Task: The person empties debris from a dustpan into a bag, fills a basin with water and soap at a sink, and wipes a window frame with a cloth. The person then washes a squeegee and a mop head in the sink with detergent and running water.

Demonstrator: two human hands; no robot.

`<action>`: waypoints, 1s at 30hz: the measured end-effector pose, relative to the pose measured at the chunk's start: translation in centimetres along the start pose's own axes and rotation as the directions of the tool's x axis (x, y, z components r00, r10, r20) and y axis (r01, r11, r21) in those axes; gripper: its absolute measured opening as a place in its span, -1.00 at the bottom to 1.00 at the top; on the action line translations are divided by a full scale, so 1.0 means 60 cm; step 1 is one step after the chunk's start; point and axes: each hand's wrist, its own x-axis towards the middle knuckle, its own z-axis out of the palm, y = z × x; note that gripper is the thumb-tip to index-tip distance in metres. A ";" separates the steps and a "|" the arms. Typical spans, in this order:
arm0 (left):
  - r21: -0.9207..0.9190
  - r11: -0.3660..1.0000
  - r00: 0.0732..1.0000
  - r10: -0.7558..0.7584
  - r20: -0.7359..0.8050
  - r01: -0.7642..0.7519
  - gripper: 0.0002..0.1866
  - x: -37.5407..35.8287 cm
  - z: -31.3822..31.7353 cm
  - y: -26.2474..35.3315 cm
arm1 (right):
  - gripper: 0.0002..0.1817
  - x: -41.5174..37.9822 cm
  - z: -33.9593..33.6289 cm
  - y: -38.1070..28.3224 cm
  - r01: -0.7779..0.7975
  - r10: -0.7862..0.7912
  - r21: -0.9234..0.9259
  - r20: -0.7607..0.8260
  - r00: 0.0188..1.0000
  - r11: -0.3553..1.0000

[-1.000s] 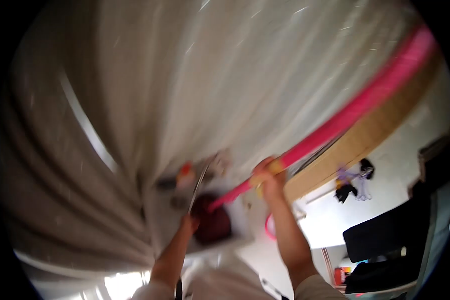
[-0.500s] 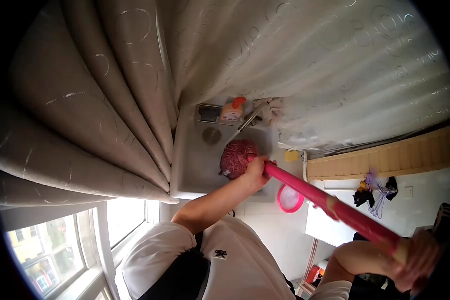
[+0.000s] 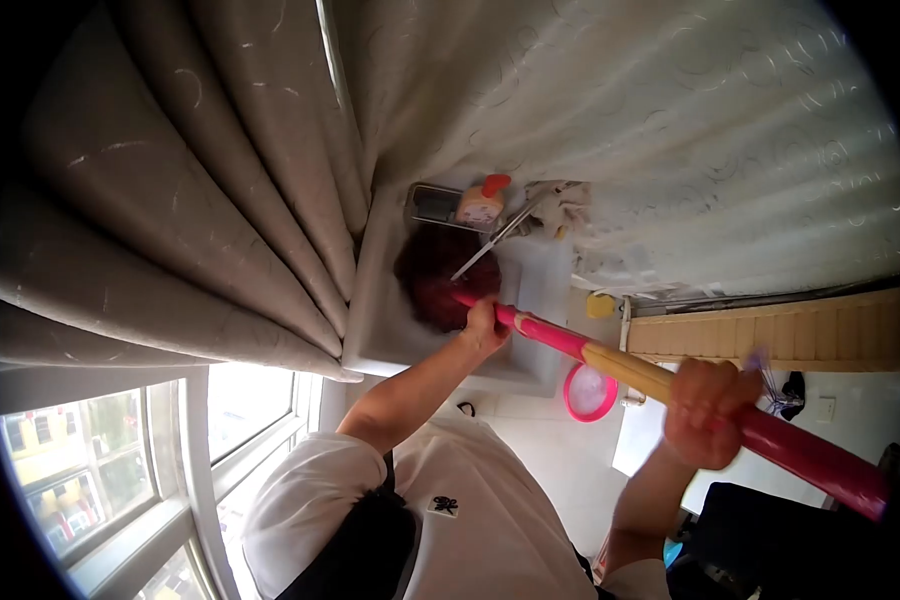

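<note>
A dark red mop head point(image 3: 440, 280), blurred at its edges, lies spread in the white sink point(image 3: 380, 335), beneath the tap point(image 3: 482, 250), from which a stream appears to run. Its long pink handle point(image 3: 810, 455) has a yellowish bare stretch and slants down to the right. My left hand point(image 3: 485, 328) is wrapped round the handle close to the mop head. Farther up, my right hand point(image 3: 708, 412) grips the handle beside the yellowish stretch.
Behind the sink stand a bottle with an orange top point(image 3: 480, 205) and a wire rack point(image 3: 432, 203). A pink basin point(image 3: 590, 392) and a yellow sponge point(image 3: 600, 305) are to the right. Curtains point(image 3: 170, 200) hang left and ahead, above a window point(image 3: 80, 470).
The mop head has moved left in the sink, under the tap, and looks spread and darker. My right hand has come inward, nearer my left hand. A yellowish part of the handle now shows.
</note>
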 end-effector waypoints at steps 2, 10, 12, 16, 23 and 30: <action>-0.025 1.000 0.999 -0.004 0.040 0.005 -0.80 0.004 -0.004 0.014 | -0.73 0.004 0.003 0.021 -0.041 0.040 0.010 0.059 0.997 0.999; 0.177 0.984 0.998 0.018 -0.066 -0.006 -0.79 -0.180 0.155 -0.024 | -0.75 -0.014 0.002 -0.173 0.104 -0.075 -0.233 0.130 0.989 0.967; 0.204 0.979 0.999 0.015 -0.038 -0.007 -0.78 -0.212 0.183 -0.028 | -0.73 -0.040 -0.012 -0.228 0.285 -0.227 -0.411 0.186 0.956 0.866; 0.176 0.983 0.986 -0.078 0.150 0.051 -0.75 -0.108 0.160 -0.010 | -0.78 -0.056 0.008 -0.151 0.311 -0.287 -0.409 0.121 0.950 0.858; 0.230 0.971 0.997 -0.073 0.032 0.064 -0.77 -0.013 0.063 -0.012 | -0.76 -0.046 0.081 -0.015 0.108 -0.026 -0.275 0.286 0.958 0.955; 0.439 0.891 0.976 -0.185 0.111 0.119 -0.73 -0.039 -0.003 -0.025 | -0.79 -0.050 0.050 -0.052 0.037 -0.025 -0.233 0.051 0.998 0.972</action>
